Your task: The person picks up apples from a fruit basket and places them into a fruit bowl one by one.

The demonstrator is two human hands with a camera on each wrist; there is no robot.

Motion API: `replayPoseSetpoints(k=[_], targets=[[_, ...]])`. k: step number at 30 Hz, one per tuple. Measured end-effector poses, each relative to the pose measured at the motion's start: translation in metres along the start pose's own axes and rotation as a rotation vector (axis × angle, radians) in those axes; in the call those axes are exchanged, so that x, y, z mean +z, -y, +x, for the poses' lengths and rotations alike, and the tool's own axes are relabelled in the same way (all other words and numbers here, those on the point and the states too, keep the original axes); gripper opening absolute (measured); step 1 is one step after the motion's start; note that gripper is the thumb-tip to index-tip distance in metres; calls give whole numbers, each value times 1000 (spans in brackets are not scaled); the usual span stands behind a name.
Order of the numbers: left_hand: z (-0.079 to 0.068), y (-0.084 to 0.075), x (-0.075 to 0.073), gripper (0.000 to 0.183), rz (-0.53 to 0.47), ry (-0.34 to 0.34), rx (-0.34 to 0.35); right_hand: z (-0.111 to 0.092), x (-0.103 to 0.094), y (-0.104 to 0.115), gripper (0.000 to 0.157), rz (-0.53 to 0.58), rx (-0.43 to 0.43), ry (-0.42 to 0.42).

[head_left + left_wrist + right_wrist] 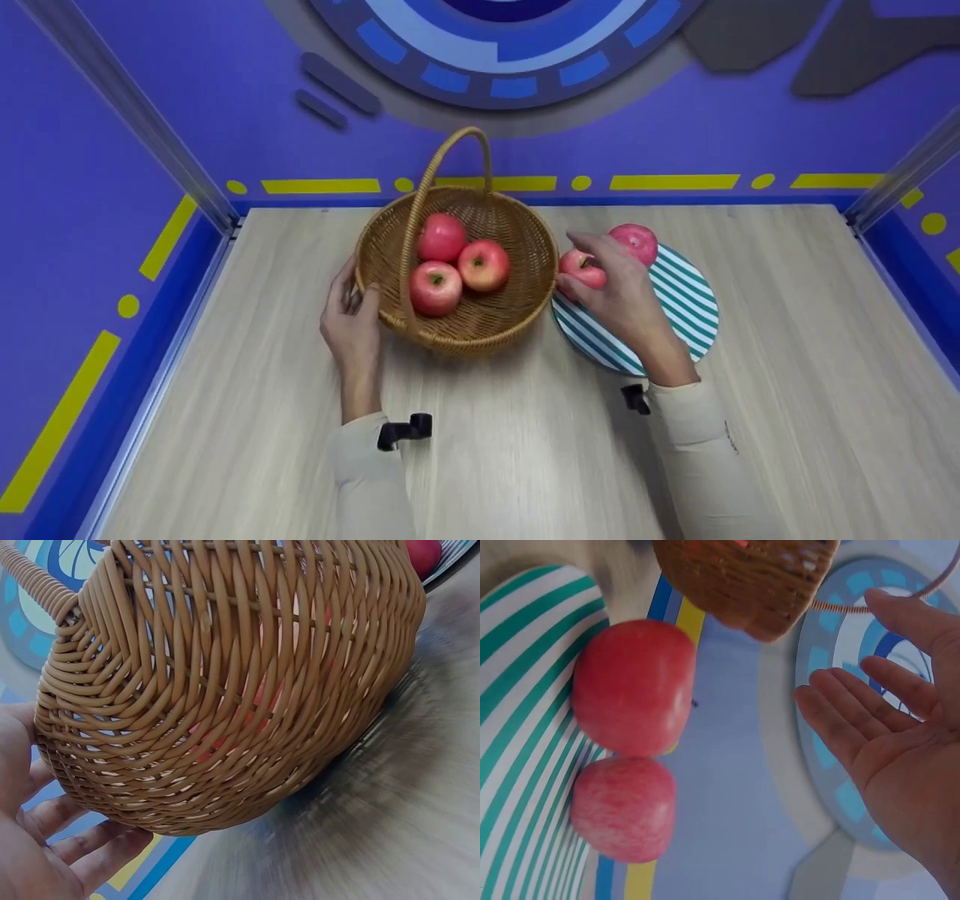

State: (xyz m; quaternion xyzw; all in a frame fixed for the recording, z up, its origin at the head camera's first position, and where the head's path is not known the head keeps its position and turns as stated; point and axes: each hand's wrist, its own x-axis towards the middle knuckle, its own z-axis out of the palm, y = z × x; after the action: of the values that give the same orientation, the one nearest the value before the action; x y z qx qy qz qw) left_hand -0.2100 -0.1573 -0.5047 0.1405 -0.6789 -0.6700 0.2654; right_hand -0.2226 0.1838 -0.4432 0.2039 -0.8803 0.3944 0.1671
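Note:
A round wicker basket point(517, 307) with a tall hoop handle holds three red apples point(483, 265). My left hand point(352, 330) grips its left rim, thumb over the edge and fingers against the outer wall. Right of the basket lies a green-and-white striped plate point(690, 300). On it are a near apple point(634, 686) and a far apple point(636, 244), close together. Over the near apple hovers my right hand point(619, 292), thumb and fingers spread. The right wrist view shows that hand point(900, 720) apart from both apples, its palm bare.
The light wooden table point(495, 450) ends at a blue back wall point(225, 105) with yellow dashes. Blue side panels with metal corner posts point(127, 105) stand left and right. The plate's left edge lies close to the basket.

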Motion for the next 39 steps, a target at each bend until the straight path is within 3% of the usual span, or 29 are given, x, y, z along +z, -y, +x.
replayPoseSetpoints(k=[7,15,22,26,35,39], targets=[[-1,0,-8,45,-8,-25,-18,11,15,16,64,13,-58,75],[1,-3,-7,48,-15,0,-38,23,30,24,72,45,-4,182],[-8,-29,-3,49,-26,7,-68,35,38,28,79,26,66,289],[-12,-39,-2,49,-34,21,-66,42,41,29,78,-14,64,315],[-1,-7,2,48,-54,12,-49,58,54,27,75,-68,36,372],[0,-2,3,47,-58,8,-20,63,61,24,75,-78,-3,378]])
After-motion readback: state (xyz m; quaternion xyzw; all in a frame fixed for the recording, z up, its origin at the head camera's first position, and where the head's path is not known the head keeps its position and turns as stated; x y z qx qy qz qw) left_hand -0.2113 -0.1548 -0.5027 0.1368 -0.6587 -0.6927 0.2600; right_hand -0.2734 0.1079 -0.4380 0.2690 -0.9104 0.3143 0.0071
